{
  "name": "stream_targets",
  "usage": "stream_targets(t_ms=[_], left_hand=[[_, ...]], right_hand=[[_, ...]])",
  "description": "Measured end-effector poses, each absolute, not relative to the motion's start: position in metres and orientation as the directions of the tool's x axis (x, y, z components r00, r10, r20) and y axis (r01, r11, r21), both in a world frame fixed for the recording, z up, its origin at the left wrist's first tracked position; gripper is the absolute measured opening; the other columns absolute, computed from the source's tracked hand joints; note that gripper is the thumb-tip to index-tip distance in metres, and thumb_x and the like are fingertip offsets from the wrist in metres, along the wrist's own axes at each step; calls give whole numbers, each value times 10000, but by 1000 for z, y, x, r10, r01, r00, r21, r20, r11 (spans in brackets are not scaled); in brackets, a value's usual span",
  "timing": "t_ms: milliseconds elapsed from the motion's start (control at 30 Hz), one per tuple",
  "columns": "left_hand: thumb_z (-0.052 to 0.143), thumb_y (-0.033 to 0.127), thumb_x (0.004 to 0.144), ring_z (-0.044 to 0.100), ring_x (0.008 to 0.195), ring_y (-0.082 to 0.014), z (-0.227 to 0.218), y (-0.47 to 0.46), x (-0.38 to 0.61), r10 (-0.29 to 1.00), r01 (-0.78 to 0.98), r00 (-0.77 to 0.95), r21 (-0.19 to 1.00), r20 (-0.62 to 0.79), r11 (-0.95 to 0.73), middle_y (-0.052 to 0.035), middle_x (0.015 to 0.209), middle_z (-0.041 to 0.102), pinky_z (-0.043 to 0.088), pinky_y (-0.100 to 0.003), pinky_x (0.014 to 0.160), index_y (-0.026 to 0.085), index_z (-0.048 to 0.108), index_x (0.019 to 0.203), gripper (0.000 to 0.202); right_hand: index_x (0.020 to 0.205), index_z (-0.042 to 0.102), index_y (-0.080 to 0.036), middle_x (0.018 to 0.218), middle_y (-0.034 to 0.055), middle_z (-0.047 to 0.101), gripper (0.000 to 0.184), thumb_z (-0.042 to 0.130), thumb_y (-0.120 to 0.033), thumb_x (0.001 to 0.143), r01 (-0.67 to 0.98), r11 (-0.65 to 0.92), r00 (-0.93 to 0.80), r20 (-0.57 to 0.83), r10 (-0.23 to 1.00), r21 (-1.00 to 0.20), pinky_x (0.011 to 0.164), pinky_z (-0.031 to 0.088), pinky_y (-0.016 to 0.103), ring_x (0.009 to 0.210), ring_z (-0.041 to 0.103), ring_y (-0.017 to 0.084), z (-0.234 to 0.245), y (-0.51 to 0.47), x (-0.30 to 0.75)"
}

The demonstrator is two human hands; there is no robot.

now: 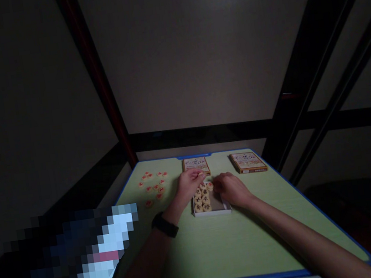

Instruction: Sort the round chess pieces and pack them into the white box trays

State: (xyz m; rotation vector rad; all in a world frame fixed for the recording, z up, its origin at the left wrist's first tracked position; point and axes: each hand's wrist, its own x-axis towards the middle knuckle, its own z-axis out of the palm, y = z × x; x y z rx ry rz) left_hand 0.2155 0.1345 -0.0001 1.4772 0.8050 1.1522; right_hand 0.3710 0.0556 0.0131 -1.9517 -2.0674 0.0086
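My left hand [190, 183] is over the far left part of a shallow white box [213, 213], pinching a round xiangqi piece [200, 174] between thumb and fingers. Two columns of xiangqi pieces [202, 199] with dark characters fill the box's left side. A red-marked piece [209, 185] lies at the far end, by the fingertips of my right hand [229, 188]. That hand is curled closed over the box's right edge, and whatever its fingers hold is hidden. Several loose red-marked pieces [159, 196] are scattered on the table to the left.
The green table [255, 244] has a blue edge. A printed flat box [194, 163] lies behind the white one, and another printed box [248, 162] is at the far right. A bright pixelated patch [113, 241] covers the near left corner. A wall stands behind the table.
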Motion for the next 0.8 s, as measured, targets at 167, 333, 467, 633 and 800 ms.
stream_targets(t_ms=[167,333,467,633,800], left_hand=[[773,175,718,659,640,-125,1,133,215,915,-100,331,972,232,-211,-31,736,724,540,-216,610,136,704,760,89],[760,227,772,660,585,-115,4,131,215,916,-123,356,981,185,-150,-31,739,721,540,-203,549,129,696,777,117],[741,232,799,687,616,-131,5,129,215,912,-84,387,990,134,-110,-68,823,750,512,-187,489,121,712,831,119],[787,221,755,714,679,-162,3,127,217,884,-82,446,990,139,-114,-77,851,771,551,-219,556,126,683,1047,325],[728,230,803,734,784,-196,1,126,219,851,-45,481,976,210,-215,-89,883,776,596,-296,721,134,667,1109,327]], right_hand=[[1013,706,-161,896,69,740,308,555,-50,769,959,67,-6,218,976,-276,725,383,273,895,604,228,14,55,371],[1083,663,-167,897,47,730,315,614,-63,789,911,123,6,312,950,-393,781,414,283,906,601,216,15,55,376],[1127,633,-176,1040,73,693,333,689,-136,801,864,289,-53,496,867,-412,875,444,323,987,596,222,17,54,377],[1079,647,-180,1021,102,669,210,657,-247,880,866,368,-123,569,813,-339,855,476,352,967,606,245,12,51,371],[1027,665,-153,1022,117,663,150,595,-182,898,877,369,-141,570,810,-307,847,469,341,966,598,245,14,53,377]])
